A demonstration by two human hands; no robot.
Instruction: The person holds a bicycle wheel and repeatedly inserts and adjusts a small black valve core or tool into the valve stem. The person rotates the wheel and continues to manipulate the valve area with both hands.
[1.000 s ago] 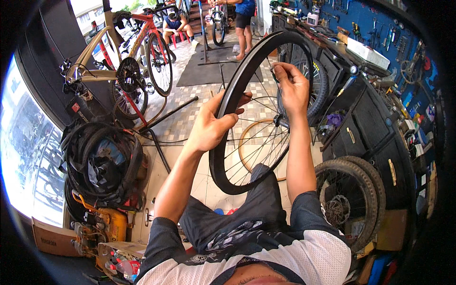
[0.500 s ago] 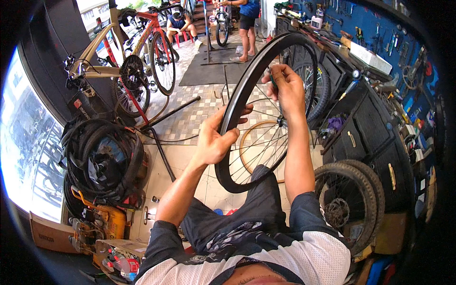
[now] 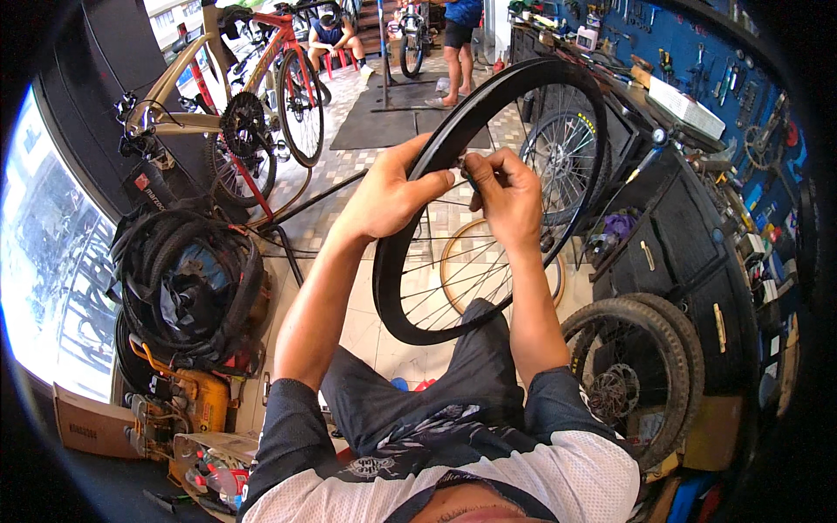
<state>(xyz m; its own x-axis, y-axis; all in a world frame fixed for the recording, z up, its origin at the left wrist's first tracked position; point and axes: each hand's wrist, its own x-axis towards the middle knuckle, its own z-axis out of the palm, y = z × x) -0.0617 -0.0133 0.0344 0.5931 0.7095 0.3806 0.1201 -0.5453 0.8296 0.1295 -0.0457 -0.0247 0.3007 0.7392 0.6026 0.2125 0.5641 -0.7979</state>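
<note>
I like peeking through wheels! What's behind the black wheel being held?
Through the black wheel, you can see a tan hoop, tiled floor and another spoked wheel. The rim and the right hand cover whatever is directly behind them.

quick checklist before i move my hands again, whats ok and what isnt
1. Left grip secure on the rim: ok, thumb on the near side, fingers going behind.
2. Right grip close to the rim's inner side: ok, its fingertips are near the left thumb.
3. Small dark item in the right grip in clear sight: not ok, fingers mostly cover it.
4. Rim resting on the right leg: cannot tell, they overlap in this view.
5. Standing person clear of the rim: ok, well beyond it.
</note>
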